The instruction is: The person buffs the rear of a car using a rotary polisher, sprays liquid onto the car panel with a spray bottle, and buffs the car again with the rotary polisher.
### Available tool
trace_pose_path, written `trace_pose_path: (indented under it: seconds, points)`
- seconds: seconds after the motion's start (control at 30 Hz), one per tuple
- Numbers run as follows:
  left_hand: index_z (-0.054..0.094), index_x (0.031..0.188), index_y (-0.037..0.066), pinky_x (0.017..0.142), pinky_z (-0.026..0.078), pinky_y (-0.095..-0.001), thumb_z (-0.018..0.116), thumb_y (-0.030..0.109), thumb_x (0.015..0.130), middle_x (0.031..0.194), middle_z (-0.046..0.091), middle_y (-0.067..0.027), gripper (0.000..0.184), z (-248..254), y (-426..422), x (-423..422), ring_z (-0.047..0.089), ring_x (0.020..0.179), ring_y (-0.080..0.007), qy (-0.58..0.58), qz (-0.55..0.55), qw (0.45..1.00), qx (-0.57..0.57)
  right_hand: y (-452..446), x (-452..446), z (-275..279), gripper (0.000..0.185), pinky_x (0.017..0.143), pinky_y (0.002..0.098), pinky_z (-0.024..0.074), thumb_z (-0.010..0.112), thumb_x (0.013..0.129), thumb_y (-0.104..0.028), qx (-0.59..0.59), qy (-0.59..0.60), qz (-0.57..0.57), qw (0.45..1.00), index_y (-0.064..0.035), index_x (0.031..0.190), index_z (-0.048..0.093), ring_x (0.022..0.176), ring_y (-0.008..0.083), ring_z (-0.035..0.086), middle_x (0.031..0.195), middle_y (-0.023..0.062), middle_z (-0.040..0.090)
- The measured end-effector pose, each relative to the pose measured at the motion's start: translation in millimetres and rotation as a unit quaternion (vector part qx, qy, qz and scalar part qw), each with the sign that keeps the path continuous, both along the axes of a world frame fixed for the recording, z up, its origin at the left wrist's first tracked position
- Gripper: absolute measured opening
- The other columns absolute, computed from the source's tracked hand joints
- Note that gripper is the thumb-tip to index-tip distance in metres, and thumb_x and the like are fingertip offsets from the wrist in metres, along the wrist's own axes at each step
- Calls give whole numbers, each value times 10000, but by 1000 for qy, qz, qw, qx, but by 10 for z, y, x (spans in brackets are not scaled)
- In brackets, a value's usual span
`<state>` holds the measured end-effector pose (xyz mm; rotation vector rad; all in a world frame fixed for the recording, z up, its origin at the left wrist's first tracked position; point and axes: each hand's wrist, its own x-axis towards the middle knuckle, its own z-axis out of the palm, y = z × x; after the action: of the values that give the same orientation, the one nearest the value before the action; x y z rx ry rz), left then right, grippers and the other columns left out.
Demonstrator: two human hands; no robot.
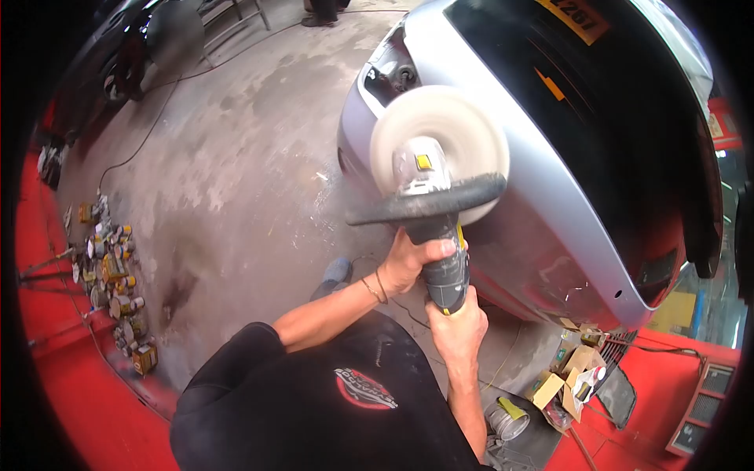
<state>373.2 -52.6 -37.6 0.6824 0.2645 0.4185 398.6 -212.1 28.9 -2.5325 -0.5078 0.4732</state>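
Note:
A rotary polisher [448, 271] with a dark grey body is gripped in both my hands. My left hand [412, 259] wraps around its body just behind the curved black handle bar [428, 200]. Lower down, my right hand [459, 326] closes around the rear end of the grip. The round off-white polishing pad [404, 110] looks smeared, as if spinning. It overlaps the silver car's painted rear panel [542, 173] near the empty lamp opening [393, 71]; whether the pad touches the paint I cannot tell.
Many cans and bottles [114, 271] line the red wall at left. Cardboard boxes [550, 388] and a metal tin [509, 416] stand at lower right. A cable [153, 125] crosses the stained concrete floor [236, 157]. Another person's feet [320, 17] show at the top.

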Motion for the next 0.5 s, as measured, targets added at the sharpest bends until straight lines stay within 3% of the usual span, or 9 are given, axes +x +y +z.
trace_pose_path:
  seconds: [0.27,0.47,0.5]
  points:
    - [685,1256,-70,958,662,-493,735,497,969,1140,779,-199,638,63,539,122,792,1076,-305,39,9,998,-39,526,176,188,481,888,528,608,822,856,-315,-3,-3,41,999,6,1185,679,991,476,782,987,273,791]
    - [672,1257,-53,906,676,-465,767,338,967,1114,781,-197,495,160,62,168,796,1009,-319,47,-9,993,106,-33,69,6,471,877,533,611,862,856,-284,93,47,-35,994,-9,1185,669,998,479,785,1010,263,797]
    - [678,1265,-51,890,671,-440,781,232,959,1081,782,-176,430,232,-90,210,795,977,-286,65,-29,989,131,-192,64,-39,477,871,537,608,866,851,-297,116,55,-52,990,-16,1179,664,994,480,784,1011,258,797]
